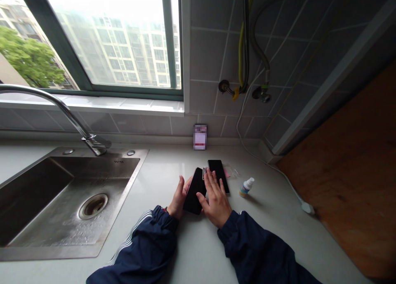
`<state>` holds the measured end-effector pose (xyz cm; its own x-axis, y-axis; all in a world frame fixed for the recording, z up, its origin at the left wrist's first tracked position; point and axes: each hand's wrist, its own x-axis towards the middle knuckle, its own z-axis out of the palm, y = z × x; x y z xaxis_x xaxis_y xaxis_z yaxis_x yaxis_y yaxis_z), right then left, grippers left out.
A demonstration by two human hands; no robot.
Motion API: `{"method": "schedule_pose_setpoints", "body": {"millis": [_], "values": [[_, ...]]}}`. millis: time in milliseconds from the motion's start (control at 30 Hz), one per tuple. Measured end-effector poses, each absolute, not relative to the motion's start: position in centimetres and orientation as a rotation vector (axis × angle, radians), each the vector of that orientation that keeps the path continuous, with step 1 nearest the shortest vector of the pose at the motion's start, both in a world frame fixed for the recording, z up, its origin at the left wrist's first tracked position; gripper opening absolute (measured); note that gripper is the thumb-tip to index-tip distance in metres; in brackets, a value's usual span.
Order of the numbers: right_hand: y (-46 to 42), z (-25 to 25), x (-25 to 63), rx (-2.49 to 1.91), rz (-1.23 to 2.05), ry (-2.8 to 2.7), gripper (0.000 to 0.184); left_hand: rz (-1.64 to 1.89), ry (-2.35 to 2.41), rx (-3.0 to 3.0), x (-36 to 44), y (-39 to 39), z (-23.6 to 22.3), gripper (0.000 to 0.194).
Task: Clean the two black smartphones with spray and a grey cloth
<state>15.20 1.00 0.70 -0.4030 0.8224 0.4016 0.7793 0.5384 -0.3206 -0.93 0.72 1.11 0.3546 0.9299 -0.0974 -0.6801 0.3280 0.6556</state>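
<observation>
**While L hand (178,198) and R hand (216,200) sit on black phone (192,192), grip unclear**

Phone lies angled on white countertop (198,251), just left of 2nd black phone (218,175). L fingers (185,184) touch its left edge; R fingers (213,184) spread over its right side. Hands stay apart, phone btwn them; can't tell if either is clamped. Small clear strip (204,172) stands btwn the phones, partly hidden, kind unclear. To the right: clear plastic packet (230,170) w/ pink inside, small white-capped bottle (246,187). Behind: card (199,137) w/ blurred print against tile wall (210,98). Far left: stainless sink (130,185), chrome faucet (71,111). Navy sleeves (145,242) w/ white stripes.
</observation>
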Motion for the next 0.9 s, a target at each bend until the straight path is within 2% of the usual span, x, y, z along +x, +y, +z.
{"method": "schedule_pose_setpoints", "body": {"millis": [767, 900], "values": [[0.9, 0.5, 15.1, -1.292, 0.127, -2.275, 0.082, 1.138, 0.497, 0.546, -0.8, 0.7, 1.2, 0.079], [0.1, 0.9, 14.7, -1.174, 0.107, -2.405, 0.084, 1.151, 0.525, 0.515, -0.9, 0.7, 0.8, 0.082]]}}
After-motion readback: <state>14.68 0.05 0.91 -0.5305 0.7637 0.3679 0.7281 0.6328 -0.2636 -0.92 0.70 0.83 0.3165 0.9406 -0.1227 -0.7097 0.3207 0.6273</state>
